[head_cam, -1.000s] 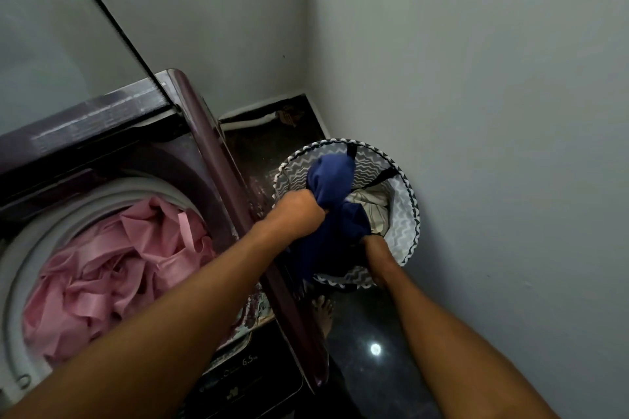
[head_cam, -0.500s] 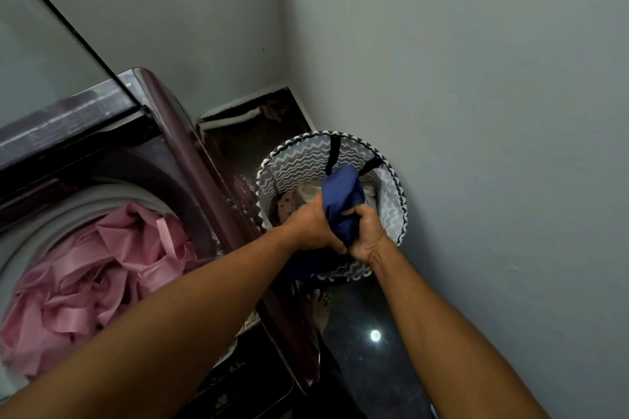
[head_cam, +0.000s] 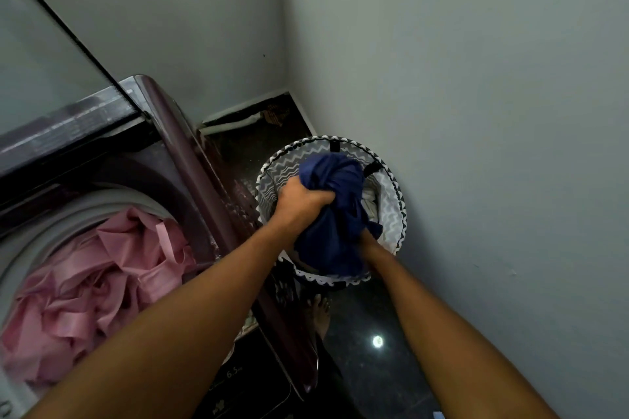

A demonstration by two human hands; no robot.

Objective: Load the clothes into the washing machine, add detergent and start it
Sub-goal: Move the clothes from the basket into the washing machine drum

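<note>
The washing machine [head_cam: 190,180] bears "6.5" followed by small letters, perhaps "kg", on its dark front panel [head_cam: 252,384] near the front right corner; nothing else is legible.

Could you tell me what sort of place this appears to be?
Probably a home laundry corner: an open maroon top-loading washing machine holding pink cloth, and a round zigzag-patterned fabric laundry basket on dark floor between plain grey walls.
</note>
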